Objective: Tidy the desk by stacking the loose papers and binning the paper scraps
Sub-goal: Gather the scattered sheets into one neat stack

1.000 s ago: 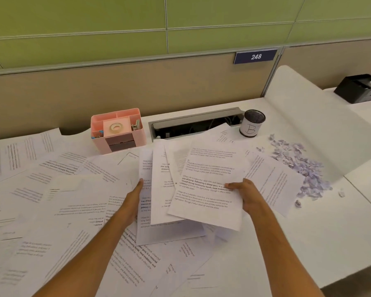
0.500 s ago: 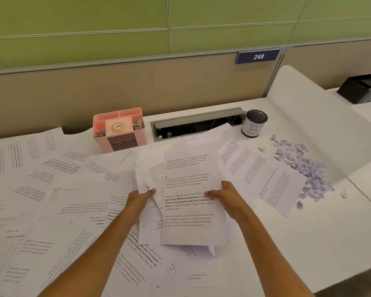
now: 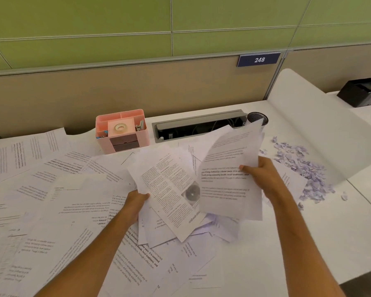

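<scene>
I hold a loose bundle of printed sheets (image 3: 171,185) above the middle of the white desk (image 3: 308,243). My left hand (image 3: 137,202) grips its lower left edge. My right hand (image 3: 259,174) pinches the top sheet (image 3: 229,168), which is lifted and tilted up to the right. More printed papers (image 3: 51,189) lie scattered over the left half of the desk and under my arms. A pile of pale purple paper scraps (image 3: 304,170) lies at the right, beyond my right hand.
A pink desk organiser (image 3: 122,131) with a tape roll stands at the back. Next to it is an open grey cable tray (image 3: 197,125). A dark mesh cup (image 3: 257,118) peeks out behind the lifted sheet. A white divider panel (image 3: 321,129) rises at the right, with a black box (image 3: 360,93) beyond.
The bundle has been raised off the desk. My right hand moved right and up, swinging the top sheet upright so it now hides part of the cup. My left hand shifted under the bundle's left edge.
</scene>
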The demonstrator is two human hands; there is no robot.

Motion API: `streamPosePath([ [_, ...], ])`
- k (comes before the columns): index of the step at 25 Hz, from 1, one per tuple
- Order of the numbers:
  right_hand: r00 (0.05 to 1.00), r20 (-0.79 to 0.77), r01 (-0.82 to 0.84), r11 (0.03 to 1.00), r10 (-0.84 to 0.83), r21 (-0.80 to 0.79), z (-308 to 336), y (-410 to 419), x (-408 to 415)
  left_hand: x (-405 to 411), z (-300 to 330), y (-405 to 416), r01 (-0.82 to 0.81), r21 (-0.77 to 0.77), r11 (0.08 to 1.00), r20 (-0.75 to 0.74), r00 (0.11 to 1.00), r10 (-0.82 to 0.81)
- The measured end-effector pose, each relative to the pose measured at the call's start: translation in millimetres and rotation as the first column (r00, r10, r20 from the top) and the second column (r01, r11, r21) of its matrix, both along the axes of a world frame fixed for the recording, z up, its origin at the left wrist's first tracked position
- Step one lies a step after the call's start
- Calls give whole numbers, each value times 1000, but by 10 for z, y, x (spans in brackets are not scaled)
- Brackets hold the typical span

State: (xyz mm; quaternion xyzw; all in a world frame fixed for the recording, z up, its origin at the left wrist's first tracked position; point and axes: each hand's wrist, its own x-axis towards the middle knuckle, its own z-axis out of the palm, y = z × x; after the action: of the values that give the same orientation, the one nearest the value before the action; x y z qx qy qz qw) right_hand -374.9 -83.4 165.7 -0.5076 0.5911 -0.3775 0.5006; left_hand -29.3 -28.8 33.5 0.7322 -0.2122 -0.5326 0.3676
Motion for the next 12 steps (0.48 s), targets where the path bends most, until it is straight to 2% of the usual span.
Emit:
streamPosePath([
  [3,994,85,-57,995,64,-81,387,-11,-65,7,18,10,14,11,1000,-5,1000,-14],
  [7,915,339,-183,974,218,-131,592,-61,-15,-13,81,17,20,-29,999,-54,998,-21],
  [9,875,418,-227,969,246,-96,483,-129,72,-16,88,21,19,-51,999,-87,996,-23],
  [12,896,384,-253,967,223,29,76,-280,247,-66,167,37,-13,-85,996,-134,991,1],
])
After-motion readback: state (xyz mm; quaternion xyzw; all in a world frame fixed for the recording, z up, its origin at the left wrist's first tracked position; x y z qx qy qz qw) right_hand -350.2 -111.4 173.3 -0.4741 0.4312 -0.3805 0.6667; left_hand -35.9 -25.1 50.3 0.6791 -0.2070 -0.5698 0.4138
